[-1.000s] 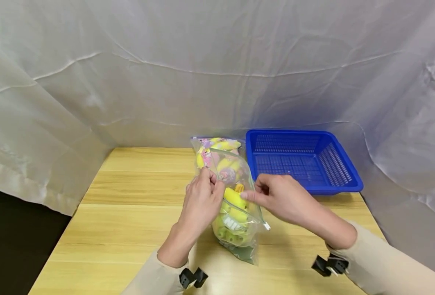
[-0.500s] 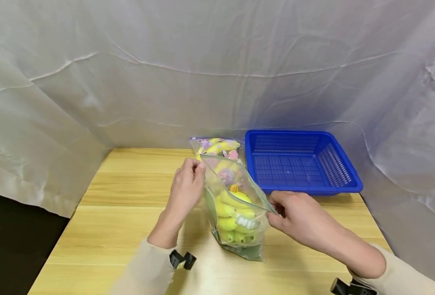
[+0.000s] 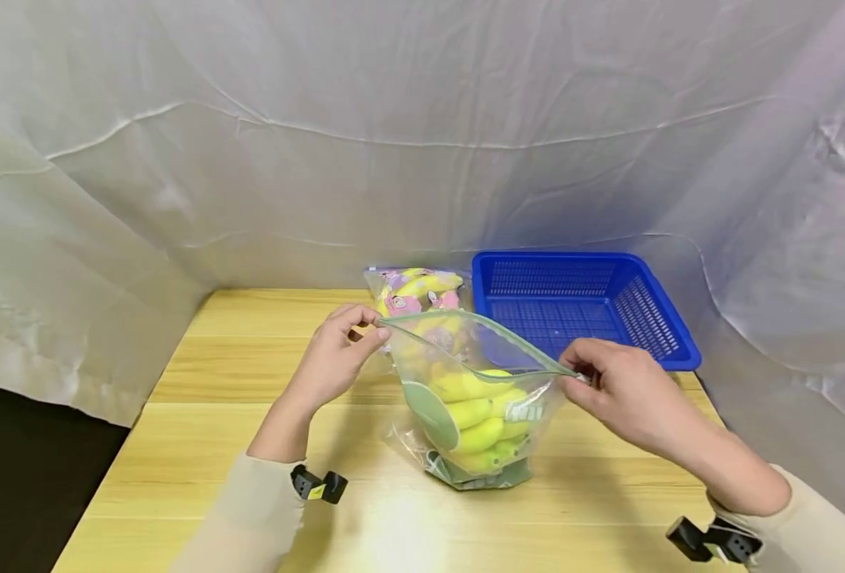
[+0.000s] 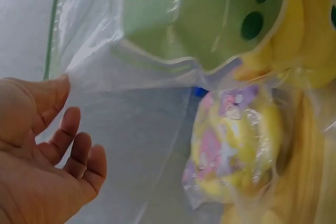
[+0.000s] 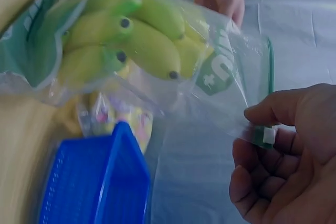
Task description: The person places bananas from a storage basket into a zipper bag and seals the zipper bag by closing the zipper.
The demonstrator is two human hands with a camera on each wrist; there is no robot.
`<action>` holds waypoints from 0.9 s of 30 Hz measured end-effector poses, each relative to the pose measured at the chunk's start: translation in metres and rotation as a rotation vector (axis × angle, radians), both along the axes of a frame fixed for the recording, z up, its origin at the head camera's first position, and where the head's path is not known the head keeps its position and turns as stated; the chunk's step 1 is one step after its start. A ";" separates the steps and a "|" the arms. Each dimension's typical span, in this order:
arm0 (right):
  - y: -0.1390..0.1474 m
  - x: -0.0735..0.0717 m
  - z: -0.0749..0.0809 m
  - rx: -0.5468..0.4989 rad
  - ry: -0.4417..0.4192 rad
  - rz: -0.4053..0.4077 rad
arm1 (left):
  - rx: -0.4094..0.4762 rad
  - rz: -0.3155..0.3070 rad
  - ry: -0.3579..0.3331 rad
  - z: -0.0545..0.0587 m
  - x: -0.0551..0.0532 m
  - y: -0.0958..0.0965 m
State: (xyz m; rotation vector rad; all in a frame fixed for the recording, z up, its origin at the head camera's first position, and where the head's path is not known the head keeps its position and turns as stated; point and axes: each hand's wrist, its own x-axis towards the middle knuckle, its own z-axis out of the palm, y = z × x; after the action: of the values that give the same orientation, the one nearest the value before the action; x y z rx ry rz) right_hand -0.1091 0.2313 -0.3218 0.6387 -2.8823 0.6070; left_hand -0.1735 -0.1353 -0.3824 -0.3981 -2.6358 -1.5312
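A clear zip bag (image 3: 422, 362) with green print stands on the table, its mouth spread between both hands. Inside lies a bunch of yellow bananas (image 3: 480, 422), green-tinged with dark tips in the right wrist view. My left hand (image 3: 336, 354) pinches the left corner of the bag's mouth between thumb and index finger. At the opposite corner my right hand (image 3: 619, 390) pinches the rim, right by the white zip slider (image 5: 268, 135). Behind the bag lies a second zip bag (image 3: 404, 302) with pink and purple print, also holding bananas and partly hidden.
A blue plastic basket (image 3: 583, 362) with perforated walls stands at the back right of the wooden table (image 3: 251, 446). Grey cloth (image 3: 394, 159) hangs behind and at both sides. The table's left edge borders a dark area.
My hands have moved apart, the left one leftward and the right one rightward. Between them the bag's mouth is stretched wide, and the bag has turned to show more of its bananas.
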 end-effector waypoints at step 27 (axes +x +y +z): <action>0.011 -0.037 -0.018 -0.323 -0.064 0.025 | -0.051 0.159 -0.056 0.028 0.048 -0.024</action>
State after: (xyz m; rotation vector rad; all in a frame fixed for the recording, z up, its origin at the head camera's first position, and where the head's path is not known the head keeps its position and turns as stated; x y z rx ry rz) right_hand -0.1465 0.2421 -0.3402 0.6148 -2.7431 1.0843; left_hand -0.1255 -0.1595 -0.3546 -0.1459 -2.6785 -1.4500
